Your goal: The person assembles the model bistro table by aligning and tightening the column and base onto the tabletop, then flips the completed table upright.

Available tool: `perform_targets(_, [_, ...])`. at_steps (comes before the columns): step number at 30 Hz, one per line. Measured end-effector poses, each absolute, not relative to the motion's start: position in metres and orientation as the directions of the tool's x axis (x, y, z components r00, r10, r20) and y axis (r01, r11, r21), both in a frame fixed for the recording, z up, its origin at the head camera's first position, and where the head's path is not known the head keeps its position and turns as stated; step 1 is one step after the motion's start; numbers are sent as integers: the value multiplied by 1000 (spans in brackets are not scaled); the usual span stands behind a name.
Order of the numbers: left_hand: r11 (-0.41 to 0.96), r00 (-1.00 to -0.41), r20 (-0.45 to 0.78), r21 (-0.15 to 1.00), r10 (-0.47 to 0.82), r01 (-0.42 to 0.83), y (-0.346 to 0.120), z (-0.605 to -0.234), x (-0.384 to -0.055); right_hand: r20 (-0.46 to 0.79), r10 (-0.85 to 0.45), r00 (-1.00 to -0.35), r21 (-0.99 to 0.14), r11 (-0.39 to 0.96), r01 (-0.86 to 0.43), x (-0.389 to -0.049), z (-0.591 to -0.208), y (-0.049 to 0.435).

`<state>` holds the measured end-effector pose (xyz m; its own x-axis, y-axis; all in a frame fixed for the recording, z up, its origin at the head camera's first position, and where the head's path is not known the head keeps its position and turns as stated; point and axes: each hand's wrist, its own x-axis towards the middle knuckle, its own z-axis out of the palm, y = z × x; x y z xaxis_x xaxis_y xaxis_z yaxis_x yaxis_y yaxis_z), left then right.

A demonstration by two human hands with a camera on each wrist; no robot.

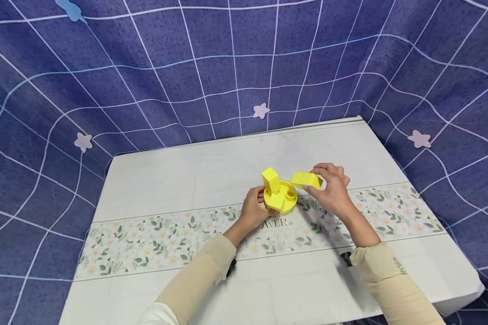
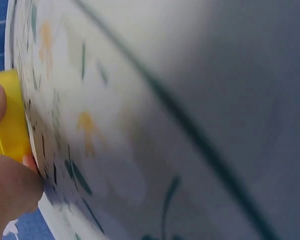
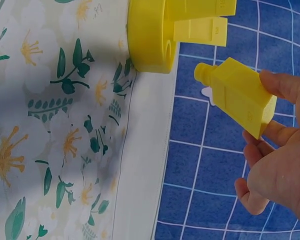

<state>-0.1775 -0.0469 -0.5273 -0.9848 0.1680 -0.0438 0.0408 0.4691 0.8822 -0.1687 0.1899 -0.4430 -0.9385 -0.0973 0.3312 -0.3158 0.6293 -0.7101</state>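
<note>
A round yellow holder (image 1: 288,207) stands on the table, with two yellow blocky bottles (image 1: 270,180) set in it and an empty round hole on its right side. My left hand (image 1: 254,210) grips the holder from the left, fingers behind it and thumb in front; the left wrist view shows part of the holder (image 2: 14,117) beside that hand. Just right of the holder, my right hand (image 1: 332,189) holds another yellow bottle (image 3: 242,95) by its base between thumb and fingers. That bottle is tilted in the air, its round neck (image 3: 204,73) toward the holder.
The white table cover (image 1: 166,180) has a floral band (image 1: 146,246) with printed lettering across it. Behind and at both sides hangs a blue curtain (image 1: 211,72) with white grid lines and star shapes.
</note>
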Motion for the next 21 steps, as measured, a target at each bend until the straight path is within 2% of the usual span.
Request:
perform_targets(4, [460,-993,-33,888,113,23,-40,-528,-171,325,-104,-940,-707,633,-315,-169,-443,188])
perform_targets(10, [515,-997,-19,857,79,25,-32,-522,-164,317,-127,-940,-698,639,-322,-169,-443,187])
perform_targets(21, [563,-990,7,822,141,86,-35,-522,-165,252,-180,-951,-671,675,-306,-169,-444,189])
